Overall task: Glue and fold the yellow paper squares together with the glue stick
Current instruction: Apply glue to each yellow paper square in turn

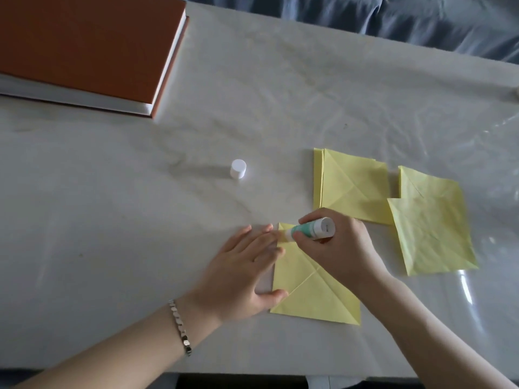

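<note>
Glue stick [311, 228] (uncapped) in tight grip of right hand [342, 252]; left hand [241, 272] flat on yellow square [314, 297].

**Passage, left:** a broad bare stretch of counter [112, 220] runs from the near edge up to the book [84, 43]. You can pass a hand through here.

**Obstacle, far left corner:** the book, thick, lying flat.

**Obstacle, centre:** the white cap [238, 169], upright, with bare counter all round it.

**Obstacles, right:** the folded yellow stack [354, 186] and the loose yellow sheets [432, 228], low and flat. They meet at the stack's near right corner, with a narrow slot of counter between them farther back.

**Obstacle, near centre:** your left hand [241, 270] lies flat on the near yellow square [314, 296]. Your right hand [342, 248] grips the glue stick [311, 228] just beside the stack's near edge.

**Passage, far:** a bare band of counter lies before the blue cloth [365, 15].
</note>
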Tool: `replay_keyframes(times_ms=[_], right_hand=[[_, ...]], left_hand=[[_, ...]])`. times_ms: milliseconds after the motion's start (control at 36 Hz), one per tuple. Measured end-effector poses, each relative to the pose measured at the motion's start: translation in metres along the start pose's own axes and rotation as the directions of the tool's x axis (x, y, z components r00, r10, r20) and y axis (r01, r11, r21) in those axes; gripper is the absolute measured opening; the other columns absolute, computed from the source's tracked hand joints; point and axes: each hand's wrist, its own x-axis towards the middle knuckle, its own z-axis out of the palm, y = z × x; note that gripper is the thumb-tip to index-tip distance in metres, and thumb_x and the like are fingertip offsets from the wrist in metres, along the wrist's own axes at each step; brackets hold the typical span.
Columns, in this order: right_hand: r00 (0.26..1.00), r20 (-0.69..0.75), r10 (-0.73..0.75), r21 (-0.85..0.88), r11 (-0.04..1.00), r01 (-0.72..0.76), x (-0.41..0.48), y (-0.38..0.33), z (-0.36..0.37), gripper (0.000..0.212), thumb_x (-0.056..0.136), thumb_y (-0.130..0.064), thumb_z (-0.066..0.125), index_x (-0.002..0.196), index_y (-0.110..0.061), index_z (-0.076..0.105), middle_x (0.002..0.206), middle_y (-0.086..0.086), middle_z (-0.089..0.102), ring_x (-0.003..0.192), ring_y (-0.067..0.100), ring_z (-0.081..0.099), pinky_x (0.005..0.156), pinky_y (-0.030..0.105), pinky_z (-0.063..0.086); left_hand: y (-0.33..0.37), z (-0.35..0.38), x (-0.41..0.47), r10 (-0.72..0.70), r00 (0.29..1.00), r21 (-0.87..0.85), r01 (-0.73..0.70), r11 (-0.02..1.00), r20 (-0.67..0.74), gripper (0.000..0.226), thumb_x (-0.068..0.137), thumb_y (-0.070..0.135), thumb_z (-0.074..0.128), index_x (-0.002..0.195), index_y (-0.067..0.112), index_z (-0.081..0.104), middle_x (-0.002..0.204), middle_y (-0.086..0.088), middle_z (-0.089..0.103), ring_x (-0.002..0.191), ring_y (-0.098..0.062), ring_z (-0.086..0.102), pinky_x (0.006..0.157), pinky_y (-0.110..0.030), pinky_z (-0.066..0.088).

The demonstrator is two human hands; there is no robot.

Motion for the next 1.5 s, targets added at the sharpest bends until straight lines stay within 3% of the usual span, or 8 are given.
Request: replay_keyframes(times_ms=[389, 500, 917, 1167, 1500], right_hand=[[0.989, -0.057, -0.136, -0.042, 0.99, 0.134, 0.003, 0.004, 0.012, 0.015, 0.068, -0.013, 0.077, 0.078, -0.017, 0.067, 0.075, -0.012, 0.063, 0.064, 0.004, 0.058, 0.061, 0.011, 0.043], [0.988, -0.04, -0.148, -0.027, 0.989, 0.147, 0.009, 0.001, 0.013, 0.014, 0.068, -0.013, 0.076, 0.079, -0.016, 0.068, 0.076, -0.013, 0.062, 0.063, -0.001, 0.056, 0.062, 0.011, 0.044], [0.97, 0.072, -0.233, -0.11, 0.965, 0.24, 0.0, 0.007, 0.003, 0.012, 0.067, -0.017, 0.076, 0.075, -0.016, 0.066, 0.071, -0.006, 0.063, 0.077, 0.007, 0.054, 0.06, 0.012, 0.042], [0.985, 0.018, -0.173, -0.053, 0.983, 0.173, 0.008, 0.001, 0.007, 0.011, 0.068, -0.014, 0.074, 0.077, -0.017, 0.067, 0.073, -0.007, 0.063, 0.067, 0.009, 0.056, 0.061, 0.014, 0.042], [0.985, 0.067, -0.16, -0.087, 0.982, 0.166, 0.002, 0.011, -0.004, 0.01, 0.067, -0.017, 0.073, 0.073, -0.02, 0.065, 0.068, -0.011, 0.06, 0.072, 0.005, 0.053, 0.059, 0.013, 0.042]], left_hand=[[0.002, 0.0, 0.0, 0.024, 0.998, 0.05, -0.022, 0.999, -0.053, 0.055, 0.073, 0.054, 0.06, 0.104, 0.011, 0.07, 0.11, -0.003, 0.066, 0.119, -0.019, 0.053, 0.102, -0.038, 0.036], [0.002, 0.0, 0.0, 0.023, 0.998, 0.05, -0.021, 0.999, -0.056, 0.056, 0.072, 0.055, 0.059, 0.104, 0.01, 0.069, 0.111, -0.004, 0.065, 0.12, -0.018, 0.049, 0.102, -0.037, 0.035], [0.005, -0.003, 0.002, 0.036, 0.997, 0.071, -0.031, 0.997, -0.069, 0.054, 0.072, 0.054, 0.062, 0.102, 0.01, 0.07, 0.112, -0.002, 0.065, 0.117, -0.021, 0.055, 0.1, -0.038, 0.038], [0.004, 0.0, 0.001, 0.044, 0.997, 0.095, -0.037, 0.995, -0.07, 0.055, 0.072, 0.055, 0.062, 0.102, 0.009, 0.069, 0.107, -0.004, 0.066, 0.119, -0.02, 0.052, 0.102, -0.038, 0.037], [0.003, 0.0, 0.009, 0.027, 0.998, 0.085, -0.022, 0.996, -0.059, 0.057, 0.068, 0.063, 0.061, 0.091, 0.012, 0.069, 0.109, -0.006, 0.065, 0.112, -0.023, 0.057, 0.095, -0.038, 0.04]])
